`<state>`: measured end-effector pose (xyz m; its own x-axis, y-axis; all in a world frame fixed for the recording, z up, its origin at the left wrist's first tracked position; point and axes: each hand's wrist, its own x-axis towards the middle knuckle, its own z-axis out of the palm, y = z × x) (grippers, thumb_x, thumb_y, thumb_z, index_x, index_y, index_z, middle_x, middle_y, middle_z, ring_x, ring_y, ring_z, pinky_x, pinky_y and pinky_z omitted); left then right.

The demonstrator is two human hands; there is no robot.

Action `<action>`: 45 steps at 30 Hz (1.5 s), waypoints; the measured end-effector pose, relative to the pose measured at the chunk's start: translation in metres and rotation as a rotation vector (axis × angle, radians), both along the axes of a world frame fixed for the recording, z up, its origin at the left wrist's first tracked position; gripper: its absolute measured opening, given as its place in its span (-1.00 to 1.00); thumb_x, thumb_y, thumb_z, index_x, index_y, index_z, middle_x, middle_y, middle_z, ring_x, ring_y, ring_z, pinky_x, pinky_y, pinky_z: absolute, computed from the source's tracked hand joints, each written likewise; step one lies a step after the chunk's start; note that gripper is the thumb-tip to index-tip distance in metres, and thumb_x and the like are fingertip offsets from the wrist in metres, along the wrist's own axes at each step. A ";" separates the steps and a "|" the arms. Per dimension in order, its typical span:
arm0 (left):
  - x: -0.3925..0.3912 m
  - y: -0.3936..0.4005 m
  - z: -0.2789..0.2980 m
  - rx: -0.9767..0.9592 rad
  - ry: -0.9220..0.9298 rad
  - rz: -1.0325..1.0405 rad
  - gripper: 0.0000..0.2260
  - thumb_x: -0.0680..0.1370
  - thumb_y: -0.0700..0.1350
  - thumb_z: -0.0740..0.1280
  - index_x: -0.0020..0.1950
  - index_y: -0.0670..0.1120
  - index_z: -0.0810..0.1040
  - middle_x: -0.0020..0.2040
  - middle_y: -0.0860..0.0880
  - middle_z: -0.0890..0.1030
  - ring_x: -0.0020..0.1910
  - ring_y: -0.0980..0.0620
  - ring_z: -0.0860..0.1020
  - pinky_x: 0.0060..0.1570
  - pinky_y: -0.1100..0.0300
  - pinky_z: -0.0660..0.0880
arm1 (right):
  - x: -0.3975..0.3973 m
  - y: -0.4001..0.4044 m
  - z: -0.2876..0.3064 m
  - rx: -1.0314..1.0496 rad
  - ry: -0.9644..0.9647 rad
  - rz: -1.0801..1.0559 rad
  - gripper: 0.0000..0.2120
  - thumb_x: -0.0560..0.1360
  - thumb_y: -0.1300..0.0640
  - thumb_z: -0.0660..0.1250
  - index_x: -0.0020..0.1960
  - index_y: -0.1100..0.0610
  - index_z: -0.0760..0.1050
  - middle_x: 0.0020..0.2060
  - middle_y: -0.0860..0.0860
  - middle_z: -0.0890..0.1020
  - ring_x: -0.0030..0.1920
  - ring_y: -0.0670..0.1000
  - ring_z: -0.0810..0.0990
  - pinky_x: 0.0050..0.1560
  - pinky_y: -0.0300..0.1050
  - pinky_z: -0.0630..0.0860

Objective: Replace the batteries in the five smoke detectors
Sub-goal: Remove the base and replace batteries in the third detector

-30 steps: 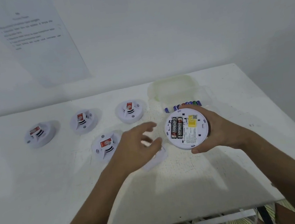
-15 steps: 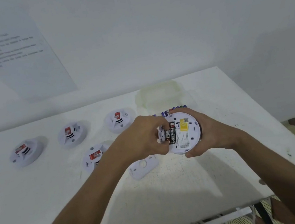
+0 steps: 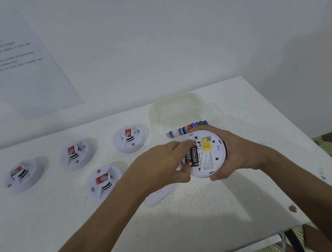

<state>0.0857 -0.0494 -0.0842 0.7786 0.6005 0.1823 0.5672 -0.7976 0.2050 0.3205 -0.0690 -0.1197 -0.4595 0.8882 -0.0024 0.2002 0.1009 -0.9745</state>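
Note:
My right hand grips a round white smoke detector, turned back side up above the table. Its battery bay holds two black batteries. My left hand pinches the left black battery between thumb and fingertips; the second black battery lies beside it in the bay. A row of several blue, red and green batteries lies on the table just behind the detector. The detector's white cover lies on the table under my left wrist, partly hidden.
Several other white smoke detectors stand on the white table: at far left, then, and nearer. A translucent plastic container sits at the back. A printed sheet hangs on the wall.
My left hand moved right from above the cover on the table to the held detector and took hold of the left battery. The camera view shifted slightly.

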 end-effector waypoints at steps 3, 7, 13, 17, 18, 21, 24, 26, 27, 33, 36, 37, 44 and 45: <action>0.002 -0.003 -0.001 0.099 -0.092 -0.095 -0.61 0.49 -0.12 0.19 0.22 -0.24 0.60 -0.13 -0.19 0.64 -0.46 -0.11 0.50 -0.58 0.12 0.47 | 0.002 0.001 0.001 -0.001 0.020 -0.015 -0.09 0.19 0.32 0.62 0.44 -0.07 0.36 0.29 -0.03 0.54 0.32 0.09 0.52 0.16 -0.08 0.59; 0.010 -0.001 -0.009 0.119 -0.150 -0.122 -0.74 0.49 -0.21 0.36 0.15 -0.23 0.64 0.01 -0.28 0.64 -0.41 -0.18 0.56 -0.53 0.12 0.52 | 0.011 0.001 0.002 0.000 0.030 -0.052 -0.08 0.19 0.35 0.61 0.45 -0.03 0.34 0.29 -0.01 0.53 0.31 0.07 0.53 0.11 -0.12 0.60; 0.031 0.006 -0.011 -0.182 -0.306 0.046 -0.67 0.58 0.03 0.32 0.27 -0.09 0.60 0.18 -0.09 0.60 -0.11 0.00 0.60 -0.20 0.09 0.60 | 0.031 -0.001 0.005 0.004 0.023 -0.126 -0.06 0.15 0.18 0.62 0.47 0.03 0.31 0.30 -0.02 0.54 0.30 0.07 0.53 0.11 -0.08 0.60; 0.042 0.015 -0.007 -0.302 -0.394 0.239 -0.74 0.49 0.09 0.45 0.12 0.01 0.65 0.06 0.08 0.64 -0.18 0.24 0.60 -0.24 0.42 0.50 | 0.040 0.000 0.003 0.039 -0.008 -0.172 -0.07 0.16 0.26 0.61 0.45 0.03 0.31 0.29 -0.05 0.53 0.30 0.01 0.53 0.12 -0.13 0.60; 0.045 0.016 -0.006 -0.286 -0.391 0.246 -0.79 0.50 0.09 0.43 0.05 0.02 0.67 0.02 0.10 0.65 -0.17 0.26 0.60 -0.25 0.46 0.47 | 0.042 0.001 0.003 0.052 -0.019 -0.185 -0.08 0.16 0.26 0.61 0.44 0.03 0.32 0.29 -0.05 0.52 0.29 0.00 0.53 0.13 -0.14 0.59; 0.053 0.019 -0.001 -0.308 -0.480 0.288 -0.90 0.54 0.01 0.39 -0.03 0.04 0.67 -0.14 0.18 0.65 -0.22 0.27 0.61 -0.25 0.41 0.51 | 0.048 0.002 0.002 0.076 -0.051 -0.202 -0.08 0.15 0.24 0.61 0.44 0.05 0.31 0.31 -0.02 0.50 0.29 -0.01 0.52 0.16 -0.17 0.58; 0.055 0.028 0.003 -0.466 -0.630 0.351 -0.84 0.57 -0.11 0.34 -0.14 0.13 0.63 -0.29 0.12 0.65 -0.31 0.16 0.63 -0.34 0.23 0.61 | 0.056 0.001 -0.002 0.054 -0.032 -0.227 -0.09 0.15 0.26 0.60 0.43 0.04 0.32 0.31 -0.04 0.49 0.28 -0.07 0.52 0.15 -0.19 0.57; 0.052 0.034 0.001 -0.546 -0.658 0.402 -0.80 0.58 -0.12 0.33 -0.14 0.19 0.59 -0.31 0.09 0.65 -0.34 0.10 0.62 -0.37 0.20 0.59 | 0.063 0.000 -0.004 0.030 -0.009 -0.249 -0.09 0.15 0.28 0.61 0.43 0.03 0.33 0.32 -0.04 0.50 0.29 -0.08 0.52 0.15 -0.18 0.58; 0.049 0.038 -0.002 -0.541 -0.626 0.434 -0.81 0.58 -0.11 0.33 -0.13 0.19 0.59 -0.33 0.10 0.64 -0.36 0.10 0.61 -0.36 0.21 0.58 | 0.066 0.000 -0.005 0.026 -0.008 -0.257 -0.09 0.15 0.28 0.61 0.43 0.03 0.33 0.32 -0.04 0.50 0.29 -0.08 0.52 0.14 -0.18 0.58; 0.045 0.047 -0.028 -0.423 -0.092 0.419 -0.83 0.55 -0.08 0.37 0.12 -0.06 0.64 -0.06 0.08 0.67 -0.29 0.30 0.51 -0.31 0.51 0.32 | 0.069 -0.002 -0.011 -0.001 -0.048 -0.243 -0.09 0.15 0.24 0.61 0.43 0.03 0.32 0.29 -0.07 0.52 0.27 -0.10 0.53 0.12 -0.20 0.58; 0.053 0.048 -0.032 -0.412 0.078 0.351 -0.83 0.57 -0.12 0.34 0.09 -0.10 0.68 0.00 0.00 0.70 -0.19 0.16 0.59 -0.14 0.34 0.50 | 0.068 -0.001 -0.012 -0.006 -0.052 -0.236 -0.09 0.15 0.24 0.61 0.43 0.04 0.33 0.29 -0.07 0.52 0.27 -0.10 0.53 0.13 -0.20 0.58; 0.055 0.050 -0.033 -0.402 0.129 0.337 -0.82 0.58 -0.13 0.32 0.10 -0.10 0.68 0.02 -0.01 0.70 -0.11 0.08 0.62 -0.05 0.23 0.55 | 0.068 -0.001 -0.013 -0.011 -0.050 -0.234 -0.09 0.15 0.25 0.61 0.43 0.04 0.33 0.28 -0.08 0.53 0.27 -0.10 0.53 0.13 -0.19 0.59; 0.070 0.052 -0.039 -0.253 0.393 0.369 -0.78 0.62 -0.11 0.24 0.11 -0.07 0.68 0.03 -0.04 0.67 -0.04 -0.06 0.62 -0.01 0.04 0.60 | 0.070 0.000 -0.015 -0.003 -0.098 -0.213 -0.13 0.17 0.21 0.61 0.41 0.02 0.33 0.21 -0.29 0.53 0.27 -0.19 0.51 0.16 -0.27 0.56; 0.071 0.051 -0.040 -0.240 0.410 0.375 -0.79 0.62 -0.12 0.25 0.11 -0.07 0.67 0.04 -0.04 0.66 -0.03 -0.06 0.62 -0.01 0.04 0.60 | 0.071 0.000 -0.015 -0.004 -0.097 -0.214 -0.13 0.17 0.21 0.61 0.41 0.02 0.33 0.21 -0.29 0.53 0.27 -0.19 0.51 0.15 -0.28 0.56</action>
<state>0.1566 0.0019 -0.1246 0.4835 0.8349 -0.2628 0.8719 -0.4861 0.0597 0.3911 -0.0689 -0.1351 -0.2581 0.9653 -0.0409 0.3098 0.0426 -0.9499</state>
